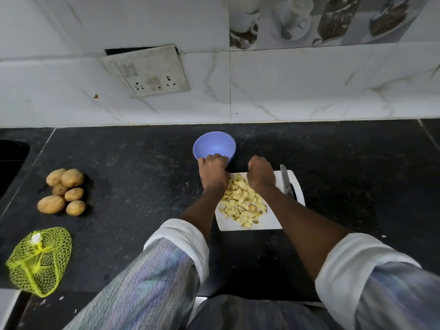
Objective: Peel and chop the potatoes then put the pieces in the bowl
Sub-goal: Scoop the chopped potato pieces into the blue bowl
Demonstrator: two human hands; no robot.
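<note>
Both sleeves reach forward; left hand fingers grip the bowl rim, right hand clenched above potato pieces.

Home kitchen: tiled wall, black counter.

No legible text, labels, brands or numbers. Markings on the wall switchboard are too blurred to read.

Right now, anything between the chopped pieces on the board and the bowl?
Nothing visible blocks it. The potato pieces lie on the cutting board, with the blue bowl just beyond its far left corner. Only the left hand and right hand sit between them. The knife lies along the board's right side.
</note>
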